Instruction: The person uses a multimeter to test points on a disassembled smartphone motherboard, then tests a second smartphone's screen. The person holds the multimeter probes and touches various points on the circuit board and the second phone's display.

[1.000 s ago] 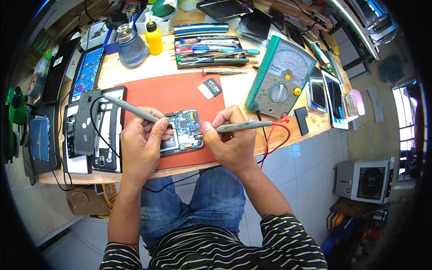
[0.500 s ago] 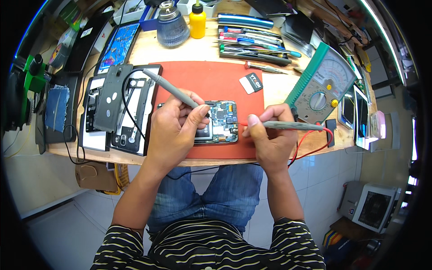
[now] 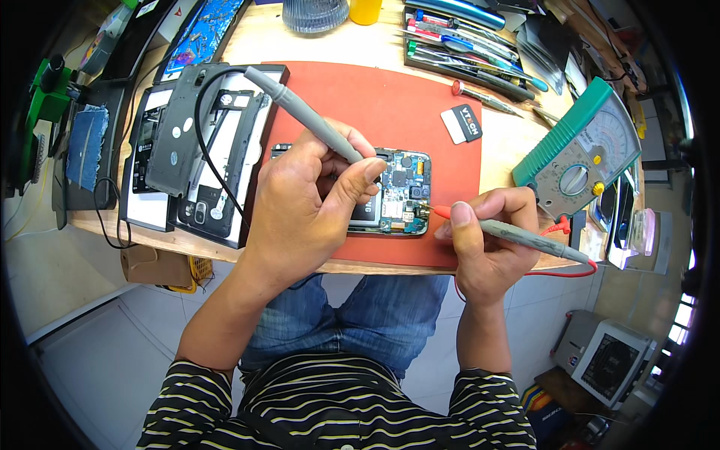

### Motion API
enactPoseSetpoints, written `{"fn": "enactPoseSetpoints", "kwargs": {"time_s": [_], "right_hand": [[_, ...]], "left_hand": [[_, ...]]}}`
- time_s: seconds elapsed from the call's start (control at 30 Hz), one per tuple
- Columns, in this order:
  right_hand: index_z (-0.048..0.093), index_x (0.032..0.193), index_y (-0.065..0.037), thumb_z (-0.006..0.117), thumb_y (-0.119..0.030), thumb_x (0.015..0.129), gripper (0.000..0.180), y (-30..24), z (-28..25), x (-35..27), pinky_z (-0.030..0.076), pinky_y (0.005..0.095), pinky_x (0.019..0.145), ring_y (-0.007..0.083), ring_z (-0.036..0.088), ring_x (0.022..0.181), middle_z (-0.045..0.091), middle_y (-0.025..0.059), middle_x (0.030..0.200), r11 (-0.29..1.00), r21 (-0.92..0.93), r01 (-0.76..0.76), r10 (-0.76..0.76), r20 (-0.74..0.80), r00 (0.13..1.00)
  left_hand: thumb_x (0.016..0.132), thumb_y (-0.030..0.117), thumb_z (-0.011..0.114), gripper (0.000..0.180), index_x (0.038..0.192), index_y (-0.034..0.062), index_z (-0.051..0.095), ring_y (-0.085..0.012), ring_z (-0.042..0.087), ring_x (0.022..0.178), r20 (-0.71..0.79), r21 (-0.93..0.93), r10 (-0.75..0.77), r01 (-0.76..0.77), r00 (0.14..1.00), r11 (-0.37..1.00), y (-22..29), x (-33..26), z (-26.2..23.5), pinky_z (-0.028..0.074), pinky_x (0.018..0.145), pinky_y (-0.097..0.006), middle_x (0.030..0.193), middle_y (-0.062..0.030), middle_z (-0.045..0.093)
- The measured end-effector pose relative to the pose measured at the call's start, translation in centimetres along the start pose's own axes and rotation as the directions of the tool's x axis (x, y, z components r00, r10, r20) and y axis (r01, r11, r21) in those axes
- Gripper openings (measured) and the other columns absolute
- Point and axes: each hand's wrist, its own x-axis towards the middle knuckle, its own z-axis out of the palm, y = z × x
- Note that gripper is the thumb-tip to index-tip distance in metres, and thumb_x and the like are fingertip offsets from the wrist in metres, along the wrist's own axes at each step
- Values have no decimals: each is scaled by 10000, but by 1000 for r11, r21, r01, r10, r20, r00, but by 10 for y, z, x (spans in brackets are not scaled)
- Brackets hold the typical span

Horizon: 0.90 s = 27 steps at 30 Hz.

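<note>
An opened smartphone (image 3: pixel 403 180) lies on the red mat (image 3: pixel 360 94), its circuit board bare and its battery (image 3: pixel 366 211) partly covered by my fingers. My left hand (image 3: pixel 311 187) pinches a grey test probe (image 3: pixel 304 112) with a black lead; its tip is hidden behind the fingers over the phone. In my right hand (image 3: pixel 487 240) is a grey test probe with a red collar (image 3: pixel 532 238), its thin tip at the board's right edge. Whether that tip touches the board I cannot tell. A green analog multimeter (image 3: pixel 577 154) sits tilted at the right.
Phone housings (image 3: pixel 180 135) rest in a white-lined box (image 3: pixel 251 232) at the left. Behind the mat are a tray of tweezers and pens (image 3: pixel 469 52), a glass jar (image 3: pixel 315 15) and a yellow bottle (image 3: pixel 365 9). A black-and-white card (image 3: pixel 461 124) and a screwdriver (image 3: pixel 480 96) lie nearby.
The view has shifted closer to the bench. The right probe now points to a lower spot on the board's right edge, its handle slanting more steeply. Both hands still hold their probes.
</note>
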Motion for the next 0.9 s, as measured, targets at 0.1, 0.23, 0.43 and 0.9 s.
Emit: {"fn": "enactPoseSetpoints", "kwargs": {"time_s": [0.1, 0.23, 0.43, 0.9], "right_hand": [[474, 901, -22, 685, 43, 858, 225, 1, 0, 0, 364, 150, 461, 2, 499, 540, 579, 15, 681, 1000, 6, 23, -23, 27, 999], [473, 895, -16, 675, 61, 850, 221, 2, 0, 0, 368, 155, 453, 7, 503, 537, 578, 16, 673, 999, -13, 51, -51, 45, 998], [486, 882, -18, 682, 52, 839, 213, 3, -1, 0, 337, 157, 443, -5, 455, 521, 559, -1, 663, 998, -41, 47, -44, 63, 997], [451, 910, -24, 625, 28, 898, 182, -1, -3, 1, 518, 239, 556, 113, 584, 565, 594, 82, 680, 996, -92, -4, 16, 133, 991]], "left_hand": [[944, 60, 634, 155, 1028, -28, 538, -90, 654, 776, 78, 82, -14, 7, 997, 997, 3, 0, -4, 568, 689, -193, 906, -59, 603], [936, 62, 647, 157, 1023, -19, 544, -90, 654, 763, 69, 77, -31, 26, 997, 997, 4, 0, -4, 567, 681, -191, 885, -56, 611], [938, 56, 642, 157, 1030, -20, 541, -92, 656, 770, 79, 88, -9, 2, 997, 996, 4, 1, -5, 569, 679, -192, 892, -59, 609], [940, 42, 632, 146, 1030, -28, 541, -88, 655, 771, 84, 97, 19, -27, 996, 995, 3, 1, -5, 572, 684, -192, 907, -65, 610]]}}
